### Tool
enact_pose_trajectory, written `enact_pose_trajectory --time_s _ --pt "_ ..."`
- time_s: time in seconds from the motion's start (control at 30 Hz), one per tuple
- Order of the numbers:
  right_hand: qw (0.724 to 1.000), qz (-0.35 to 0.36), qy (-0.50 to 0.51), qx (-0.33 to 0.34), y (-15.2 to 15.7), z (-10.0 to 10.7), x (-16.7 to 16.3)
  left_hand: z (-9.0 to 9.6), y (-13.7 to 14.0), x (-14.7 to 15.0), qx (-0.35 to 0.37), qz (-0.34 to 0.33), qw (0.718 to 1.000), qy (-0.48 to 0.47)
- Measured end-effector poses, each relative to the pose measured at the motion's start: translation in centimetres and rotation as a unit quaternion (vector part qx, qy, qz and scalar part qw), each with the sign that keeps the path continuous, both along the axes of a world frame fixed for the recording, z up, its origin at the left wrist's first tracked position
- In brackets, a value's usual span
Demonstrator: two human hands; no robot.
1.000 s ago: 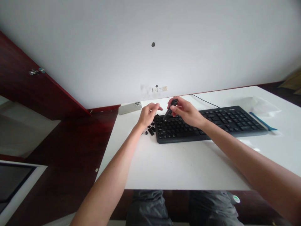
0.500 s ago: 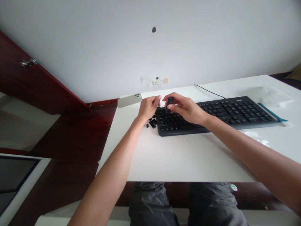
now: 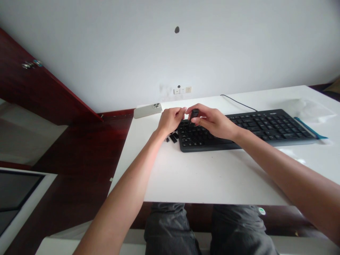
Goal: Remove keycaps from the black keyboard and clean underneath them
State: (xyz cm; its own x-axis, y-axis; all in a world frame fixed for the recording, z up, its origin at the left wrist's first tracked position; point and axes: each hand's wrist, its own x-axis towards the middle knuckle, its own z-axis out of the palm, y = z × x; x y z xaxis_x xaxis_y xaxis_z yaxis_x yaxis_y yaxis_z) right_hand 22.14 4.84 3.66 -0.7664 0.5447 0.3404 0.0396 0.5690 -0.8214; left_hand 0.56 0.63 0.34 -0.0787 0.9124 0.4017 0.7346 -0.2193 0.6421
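A black keyboard (image 3: 265,128) lies across the white table, with bare spots among the keys at its left end. Over that end, my right hand (image 3: 212,122) grips a small black keycap puller (image 3: 194,114) between thumb and fingers. Thin wire seems to show below its handle. My left hand (image 3: 171,119) is closed beside it, thumb against curled fingers, its fingertips close to those of my right hand. What the left fingers hold, if anything, is hidden. Several loose black keycaps (image 3: 173,138) lie on the table under the left wrist, partly covered.
A phone (image 3: 147,111) lies face down at the table's back left. Behind the keyboard runs its cable (image 3: 239,103). Clear plastic wrapping (image 3: 309,109) and a blue strip (image 3: 309,128) lie to the right. The table's front edge (image 3: 212,204) is above my legs.
My left hand has come nearer to my right, and its thumb now reaches the right fingertips. The right hand keeps its hold on the puller. The whole view has shifted slightly.
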Motion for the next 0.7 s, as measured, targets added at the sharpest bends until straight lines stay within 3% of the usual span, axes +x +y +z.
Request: enact_pose_trajectory --time_s 0.13,0.3,0.53,0.7 --pt "1.0 0.006 -0.004 0.025 -0.3 0.0 -0.3 -0.1 0.0 0.0 -0.003 -0.014 1.0 0.006" --pt "1.0 -0.012 -0.001 0.008 -0.2 0.1 -0.3 0.1 0.1 0.0 0.005 -0.023 0.999 -0.025" --pt "0.99 -0.104 -0.035 0.086 -0.8 -0.3 0.0 -0.3 0.6 -1.0 -0.004 -0.033 0.996 -0.084" --pt "0.989 -0.125 -0.026 0.068 -0.6 -1.2 -0.1 -1.0 0.7 -1.4 -0.017 -0.015 0.998 -0.051"
